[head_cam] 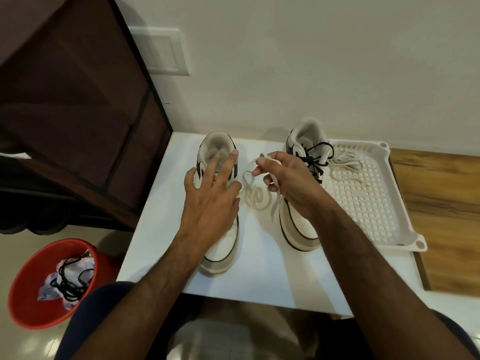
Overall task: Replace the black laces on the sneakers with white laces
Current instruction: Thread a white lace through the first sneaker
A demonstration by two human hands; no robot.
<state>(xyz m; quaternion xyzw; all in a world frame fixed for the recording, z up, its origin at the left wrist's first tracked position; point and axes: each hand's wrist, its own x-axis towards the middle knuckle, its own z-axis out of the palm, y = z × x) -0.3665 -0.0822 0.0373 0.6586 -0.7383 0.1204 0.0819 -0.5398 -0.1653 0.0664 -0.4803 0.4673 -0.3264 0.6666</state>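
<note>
Progress is roughly half: left sneaker [220, 203] is unlaced under spread left hand [210, 201] fingers; white lace [255, 197] is pinched by right hand [288, 183]; right sneaker [304, 198] is black-laced.

- We see the white-and-grey left sneaker [223, 245] standing upright on the white table, toe toward us, no lace visible on it.
- The matching right sneaker [298, 227] stands beside it, its black lace [315, 158] loose at the top.
- A flat white lace [255, 197] curls between them.
- Another white lace [345, 162] lies in the white perforated tray.
- Black laces [68, 281] lie tangled in the red bucket.
</note>
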